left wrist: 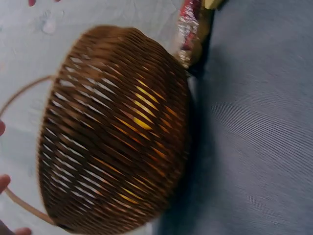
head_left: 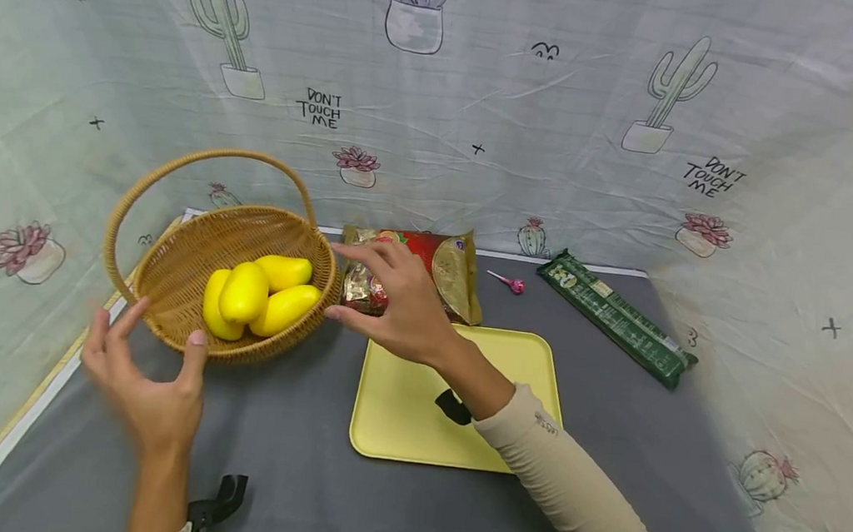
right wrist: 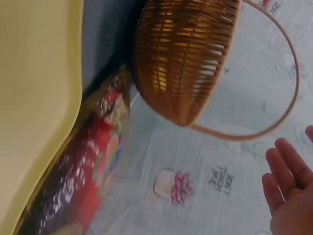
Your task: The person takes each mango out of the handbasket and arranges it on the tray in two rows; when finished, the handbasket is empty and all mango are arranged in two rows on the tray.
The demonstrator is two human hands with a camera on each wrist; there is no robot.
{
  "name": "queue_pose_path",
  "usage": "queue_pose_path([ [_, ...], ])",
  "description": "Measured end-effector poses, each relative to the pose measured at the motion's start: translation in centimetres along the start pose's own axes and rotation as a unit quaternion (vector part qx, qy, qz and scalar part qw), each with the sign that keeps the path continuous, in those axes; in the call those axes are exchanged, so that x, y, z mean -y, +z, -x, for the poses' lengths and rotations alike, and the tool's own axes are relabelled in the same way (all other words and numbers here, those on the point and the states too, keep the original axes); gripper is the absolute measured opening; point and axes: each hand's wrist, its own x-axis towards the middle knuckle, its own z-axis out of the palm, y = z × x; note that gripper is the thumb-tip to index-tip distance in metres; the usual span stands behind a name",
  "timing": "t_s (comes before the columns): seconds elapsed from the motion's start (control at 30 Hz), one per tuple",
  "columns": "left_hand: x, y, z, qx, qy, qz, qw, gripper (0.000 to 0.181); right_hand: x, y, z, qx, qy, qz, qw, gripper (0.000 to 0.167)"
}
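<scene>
A wicker basket (head_left: 190,252) with a tall arched handle stands at the back left, and several yellow mangoes (head_left: 244,293) lie inside it. My left hand (head_left: 153,395) is at its front left rim, thumb and fingers spread apart. On the opposite side, my right hand (head_left: 411,311) reaches toward the right rim with fingers extended. Whether either hand touches the wicker cannot be told. The left wrist view shows the slatted side of the basket (left wrist: 112,132), with yellow glimpsed through the gaps. In the right wrist view, the fingers (right wrist: 288,166) are apart from the handle.
Behind my right forearm lies a yellow tray (head_left: 400,414). A red and gold snack bag (head_left: 456,272) is at the back, partly covered by my right hand. Farther right are a pink lollipop (head_left: 517,286) and a long green packet (head_left: 618,319). A printed curtain (head_left: 438,117) surrounds the table.
</scene>
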Motion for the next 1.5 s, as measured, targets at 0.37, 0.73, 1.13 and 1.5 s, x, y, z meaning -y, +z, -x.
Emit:
queue_pose_path([
  [0.37, 6.0, -0.2, -0.7, 0.130, -0.130, 0.071, 0.9803, 0.090, 0.5, 5.0, -4.9, 0.109, 0.019, -0.050, 0.9926, 0.074],
  [0.73, 6.1, -0.1, -0.2, 0.160, -0.143, 0.087, 0.9728, 0.098, 1.5, 8.8, -7.2, 0.172, 0.063, -0.045, 0.9821, 0.077],
  [1.13, 6.3, 0.1, 1.2, 0.161, -0.102, 0.070, 0.9793, 0.102, 2.6, 12.0, -8.6, 0.220, 0.141, 0.040, 0.9644, 0.084],
  [1.5, 6.4, 0.1, 1.8, 0.152, -0.093, 0.052, 0.9827, 0.102, 3.0, 14.1, -8.9, 0.213, 0.204, 0.075, 0.9526, 0.084],
])
